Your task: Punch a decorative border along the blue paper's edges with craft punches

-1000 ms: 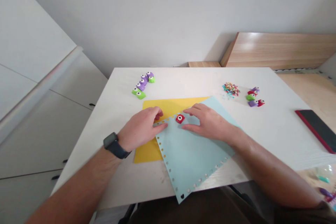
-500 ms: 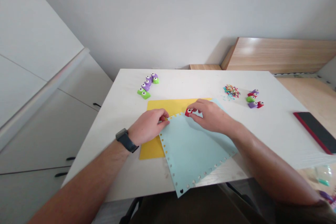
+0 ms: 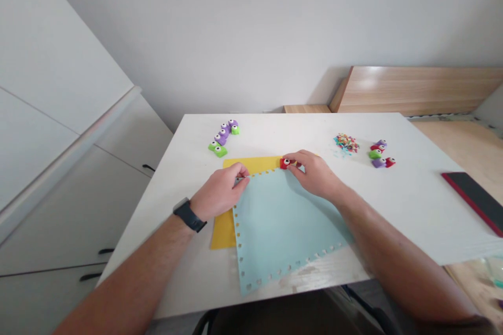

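Note:
A light blue sheet of paper [image 3: 283, 225], with small shaped holes punched along its edges, lies tilted over a yellow sheet [image 3: 223, 233]. My left hand [image 3: 222, 188] wears a dark watch and pinches the blue sheet near its upper left corner, fingers closed. In my right hand [image 3: 312, 172] is a small red craft punch [image 3: 285, 163] with an eye on top. Thumb and fingers grip it at the blue sheet's far edge. Whether the paper sits inside its slot I cannot tell.
Purple and green craft punches [image 3: 221, 137] stand in a row at the back left. Several more punches [image 3: 379, 154] are at the right, beside a pile of colourful paper bits [image 3: 346, 142]. A dark, red-edged flat object [image 3: 473, 199] lies near the table's right edge.
The blue sheet has turned slightly, its near corner swinging left. The red punch in my right hand has moved a little right along the far edge. My left hand still pinches the paper.

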Tool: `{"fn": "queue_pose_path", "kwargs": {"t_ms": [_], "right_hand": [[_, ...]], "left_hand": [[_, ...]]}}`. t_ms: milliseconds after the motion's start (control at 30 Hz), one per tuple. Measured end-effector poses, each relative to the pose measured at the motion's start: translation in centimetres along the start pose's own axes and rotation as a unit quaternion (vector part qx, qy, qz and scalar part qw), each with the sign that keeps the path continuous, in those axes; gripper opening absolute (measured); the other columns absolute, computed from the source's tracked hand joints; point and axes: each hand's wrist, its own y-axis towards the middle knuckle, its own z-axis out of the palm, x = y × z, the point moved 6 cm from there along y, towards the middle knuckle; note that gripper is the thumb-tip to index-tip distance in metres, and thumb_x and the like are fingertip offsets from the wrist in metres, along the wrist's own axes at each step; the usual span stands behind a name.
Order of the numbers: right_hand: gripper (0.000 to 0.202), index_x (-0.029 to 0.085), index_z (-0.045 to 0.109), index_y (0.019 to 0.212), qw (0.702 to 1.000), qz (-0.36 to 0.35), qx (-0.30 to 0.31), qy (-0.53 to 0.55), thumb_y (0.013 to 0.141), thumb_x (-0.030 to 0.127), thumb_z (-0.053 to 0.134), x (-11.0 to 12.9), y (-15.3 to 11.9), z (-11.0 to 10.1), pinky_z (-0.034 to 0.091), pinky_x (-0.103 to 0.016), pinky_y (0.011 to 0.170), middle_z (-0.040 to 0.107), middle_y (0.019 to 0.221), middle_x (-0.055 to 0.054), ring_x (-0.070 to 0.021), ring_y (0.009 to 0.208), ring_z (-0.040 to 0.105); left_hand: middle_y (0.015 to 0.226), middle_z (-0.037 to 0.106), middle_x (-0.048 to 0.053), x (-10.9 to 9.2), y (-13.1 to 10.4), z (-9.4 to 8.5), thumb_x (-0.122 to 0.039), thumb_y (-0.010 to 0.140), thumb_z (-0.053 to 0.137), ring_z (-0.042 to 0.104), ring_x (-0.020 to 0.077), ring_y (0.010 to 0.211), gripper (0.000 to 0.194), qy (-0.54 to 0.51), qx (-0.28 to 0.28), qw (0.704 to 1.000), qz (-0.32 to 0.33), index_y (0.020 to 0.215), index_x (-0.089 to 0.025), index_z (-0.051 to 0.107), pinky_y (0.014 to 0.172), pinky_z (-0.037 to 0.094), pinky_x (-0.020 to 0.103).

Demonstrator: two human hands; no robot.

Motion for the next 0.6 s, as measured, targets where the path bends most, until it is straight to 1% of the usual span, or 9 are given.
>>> {"fn": "queue_pose_path", "kwargs": {"t_ms": [67, 167, 267, 400, 600], "right_hand": [[0.025, 0.023, 0.077, 0.121, 1.000, 0.004, -0.009, -0.003, 0.103, 0.023, 0.059, -0.4, 0.1, 0.1, 0.053, -0.035, 0.090, 0.076, 0.109, -0.009, -0.0205, 0.093, 0.069], [0.025, 0.024, 0.077, 0.121, 1.000, 0.010, -0.017, -0.012, 0.103, 0.023, 0.059, -0.9, 0.3, 0.4, 0.053, -0.036, 0.091, 0.077, 0.111, -0.009, -0.0215, 0.096, 0.070], [0.026, 0.023, 0.077, 0.122, 1.000, 0.007, -0.012, -0.016, 0.103, 0.022, 0.059, -1.3, 0.4, 0.8, 0.052, -0.037, 0.093, 0.078, 0.112, -0.009, -0.0227, 0.099, 0.069], [0.026, 0.023, 0.077, 0.122, 1.000, 0.004, -0.011, -0.014, 0.103, 0.023, 0.059, -1.4, 0.4, 1.0, 0.052, -0.038, 0.094, 0.078, 0.111, -0.009, -0.0237, 0.100, 0.068], [0.029, 0.023, 0.076, 0.126, 1.000, -0.007, -0.008, -0.008, 0.103, 0.022, 0.058, -1.1, 0.4, 1.2, 0.053, -0.040, 0.097, 0.079, 0.113, -0.010, -0.0243, 0.103, 0.069]], "left_hand": [[0.104, 0.080, 0.004, 0.1, 0.0, 0.1, -0.041, 0.099, 0.053, 0.075, 0.0245, 0.099, 0.021, -0.007, -0.007, 1.000, 0.002, 0.102, -0.025, 0.066, 0.089, 0.056, 0.036], [0.114, 0.081, 0.005, 0.5, 0.2, 0.3, -0.045, 0.098, 0.056, 0.076, 0.0258, 0.107, 0.026, -0.026, -0.018, 1.000, 0.001, 0.111, -0.025, 0.069, 0.094, 0.058, 0.037], [0.119, 0.081, 0.006, 0.7, 0.4, 0.6, -0.048, 0.099, 0.057, 0.076, 0.0264, 0.111, 0.031, -0.033, -0.017, 0.999, 0.004, 0.113, -0.026, 0.072, 0.096, 0.058, 0.037], [0.113, 0.082, 0.005, 0.4, 0.5, 0.8, -0.050, 0.100, 0.056, 0.076, 0.0256, 0.105, 0.032, -0.017, -0.015, 1.000, 0.010, 0.106, -0.025, 0.075, 0.092, 0.057, 0.036], [0.106, 0.082, 0.002, 0.1, 0.5, 0.8, -0.050, 0.101, 0.055, 0.076, 0.0236, 0.097, 0.030, -0.032, -0.015, 0.999, 0.013, 0.100, -0.027, 0.073, 0.085, 0.056, 0.034]]}}
